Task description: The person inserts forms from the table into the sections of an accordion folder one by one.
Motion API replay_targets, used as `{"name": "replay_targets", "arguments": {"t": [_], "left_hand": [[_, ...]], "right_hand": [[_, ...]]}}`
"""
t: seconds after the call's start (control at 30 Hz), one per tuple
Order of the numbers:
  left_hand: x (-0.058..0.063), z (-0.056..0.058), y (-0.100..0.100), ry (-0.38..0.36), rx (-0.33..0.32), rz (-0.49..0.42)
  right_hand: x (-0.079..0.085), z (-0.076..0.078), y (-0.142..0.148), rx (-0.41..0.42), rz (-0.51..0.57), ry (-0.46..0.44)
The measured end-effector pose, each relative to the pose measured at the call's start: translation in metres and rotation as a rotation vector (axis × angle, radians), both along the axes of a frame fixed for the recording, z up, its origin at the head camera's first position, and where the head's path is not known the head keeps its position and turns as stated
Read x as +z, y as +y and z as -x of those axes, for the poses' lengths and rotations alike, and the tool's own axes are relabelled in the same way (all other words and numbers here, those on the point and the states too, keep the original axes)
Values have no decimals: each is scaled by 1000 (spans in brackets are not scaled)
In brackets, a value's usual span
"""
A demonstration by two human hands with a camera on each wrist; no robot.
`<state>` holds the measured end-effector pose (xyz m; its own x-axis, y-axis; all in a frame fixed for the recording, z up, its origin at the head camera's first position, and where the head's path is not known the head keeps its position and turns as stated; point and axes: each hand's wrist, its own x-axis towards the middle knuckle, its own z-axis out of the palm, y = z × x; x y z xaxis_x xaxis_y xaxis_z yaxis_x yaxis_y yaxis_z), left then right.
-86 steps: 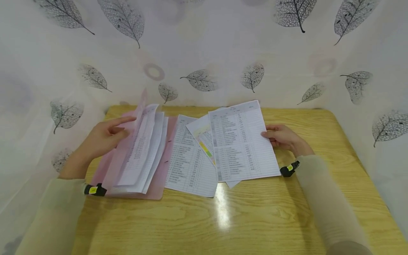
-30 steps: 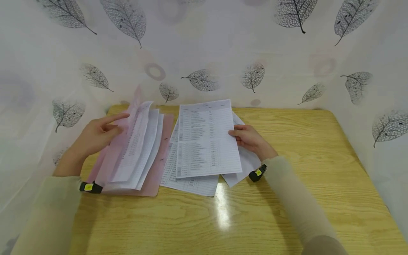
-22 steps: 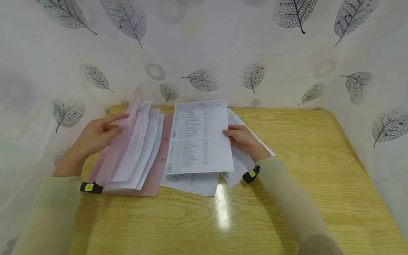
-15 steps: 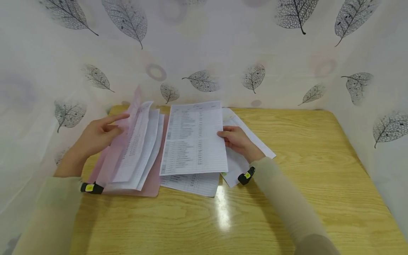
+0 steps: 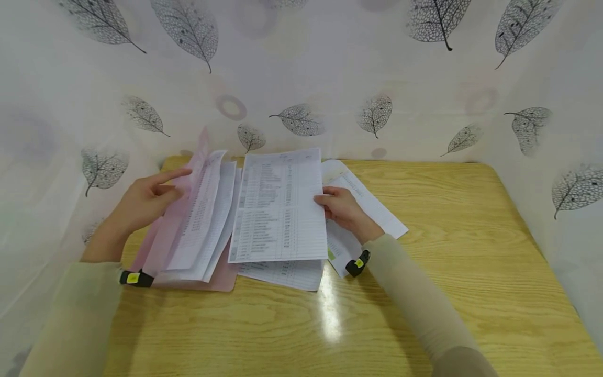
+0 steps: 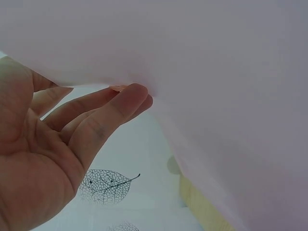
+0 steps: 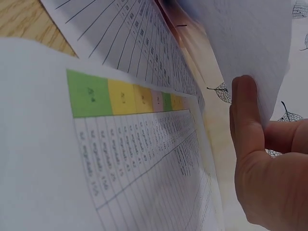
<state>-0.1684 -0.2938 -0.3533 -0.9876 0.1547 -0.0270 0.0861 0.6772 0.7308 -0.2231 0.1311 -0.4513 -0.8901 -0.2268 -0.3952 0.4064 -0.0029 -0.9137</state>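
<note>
At the left of the head view, my left hand [image 5: 141, 207] pinches the edge of a raised pink folder cover [image 5: 176, 225]; the left wrist view shows thumb and fingers meeting on it. Several printed sheets [image 5: 202, 241] stand tilted against that cover, above the pink folder's base [image 5: 223, 281]. My right hand [image 5: 346, 209] grips the right edge of a printed table sheet [image 5: 282, 209], thumb in front and fingers behind. This sheet is raised, its left side overlapping the folder. The folder's metal prongs are hidden in the head view.
Under the held sheet lies another printed sheet [image 5: 287, 275]. Right of it, partly under my right arm, is loose paper [image 5: 372, 204]; the right wrist view shows a sheet with a coloured band [image 7: 91, 94]. Leaf-patterned cloth [image 5: 330, 68] borders the wooden table [image 5: 264, 335].
My right hand has carried the printed sheet left, from over the loose papers to the folder's right part. More of the coloured-band paper now shows. The left hand has barely moved.
</note>
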Motion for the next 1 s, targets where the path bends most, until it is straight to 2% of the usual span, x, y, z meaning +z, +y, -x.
{"name": "replay_targets", "arguments": {"t": [0.7, 1.0], "left_hand": [[-1, 2, 1, -4, 3, 15], [1, 0, 3, -11, 4, 17]], "right_hand": [[3, -3, -7, -19, -16, 65], [4, -4, -17, 3, 30, 39]]}}
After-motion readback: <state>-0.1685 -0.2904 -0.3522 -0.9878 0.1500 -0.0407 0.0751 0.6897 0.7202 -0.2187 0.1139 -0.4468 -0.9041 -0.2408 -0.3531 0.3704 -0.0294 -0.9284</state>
